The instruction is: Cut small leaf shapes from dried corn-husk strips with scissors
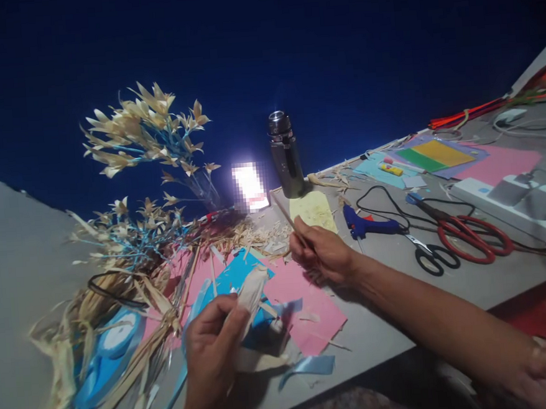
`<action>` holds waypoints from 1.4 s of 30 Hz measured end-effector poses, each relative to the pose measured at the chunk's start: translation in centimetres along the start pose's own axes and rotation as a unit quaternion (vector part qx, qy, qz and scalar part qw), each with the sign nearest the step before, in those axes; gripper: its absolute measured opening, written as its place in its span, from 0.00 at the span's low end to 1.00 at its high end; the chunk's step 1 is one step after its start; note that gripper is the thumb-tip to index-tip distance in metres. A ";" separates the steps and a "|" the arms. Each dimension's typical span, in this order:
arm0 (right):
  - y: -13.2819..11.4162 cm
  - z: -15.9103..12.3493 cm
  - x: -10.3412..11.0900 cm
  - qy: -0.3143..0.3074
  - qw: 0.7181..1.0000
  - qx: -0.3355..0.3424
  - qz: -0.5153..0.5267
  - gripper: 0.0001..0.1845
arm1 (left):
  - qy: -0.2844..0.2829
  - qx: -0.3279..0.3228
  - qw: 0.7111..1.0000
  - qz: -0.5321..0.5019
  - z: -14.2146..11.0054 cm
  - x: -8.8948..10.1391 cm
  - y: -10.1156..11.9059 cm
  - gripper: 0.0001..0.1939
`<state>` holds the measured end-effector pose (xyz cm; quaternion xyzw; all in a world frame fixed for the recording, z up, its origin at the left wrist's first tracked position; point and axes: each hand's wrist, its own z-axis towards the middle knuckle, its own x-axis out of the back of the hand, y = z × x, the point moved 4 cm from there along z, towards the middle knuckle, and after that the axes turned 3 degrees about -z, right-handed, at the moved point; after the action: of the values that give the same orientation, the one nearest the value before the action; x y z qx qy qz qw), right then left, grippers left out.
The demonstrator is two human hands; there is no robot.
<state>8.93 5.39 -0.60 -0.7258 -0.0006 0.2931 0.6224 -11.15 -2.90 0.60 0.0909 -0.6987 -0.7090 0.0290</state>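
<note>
Pinched between the thumb and fingers of my left hand (212, 343) is a pale strip of dried corn husk (255, 285), pointing up and away. My right hand (326, 254) is closed round a thin brown stick (281, 209), whose tip rises toward the back of the table. The two hands are apart. Beneath them lie pink paper (315, 313) and blue paper (235, 272), strewn with husk scraps. A light blue ribbon piece (312, 365) rests near the front edge.
Husk flowers (141, 123) on blue stems stand back left, above a blue ribbon roll (120, 333). A steel flask (289, 166) stands beside a glowing screen (250, 184). Rightward lie a blue glue gun (372, 224), black-handled scissors (436, 258), red-handled scissors (471, 237) and a power strip (488, 205).
</note>
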 end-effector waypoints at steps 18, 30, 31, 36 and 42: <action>1.1 -1.3 -2.3 -0.076 0.995 -0.045 -0.042 0.27 | -0.130 0.138 0.981 -0.036 0.2 -0.9 -1.0 0.21; 1.8 -1.7 -2.6 -0.088 0.995 -0.043 0.013 0.23 | -0.074 0.127 0.989 -0.014 -0.7 -3.0 -1.1 0.18; 1.9 -1.7 -2.7 -0.094 0.995 -0.034 0.028 0.22 | -0.055 0.120 0.991 -0.025 -1.0 -3.3 -1.1 0.18; 2.0 -1.5 -3.2 -0.090 0.994 -0.017 0.060 0.23 | -0.027 0.145 0.982 -0.119 -1.7 -4.1 -1.5 0.18; 1.9 -1.1 -2.5 -0.040 0.997 -0.020 0.056 0.22 | -0.007 0.136 0.970 -0.201 -0.7 -3.9 -1.7 0.26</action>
<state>6.65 3.03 -1.24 -0.7244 0.0092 0.3566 0.5899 -7.05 -2.86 -0.74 0.2280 -0.7563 -0.5988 -0.1319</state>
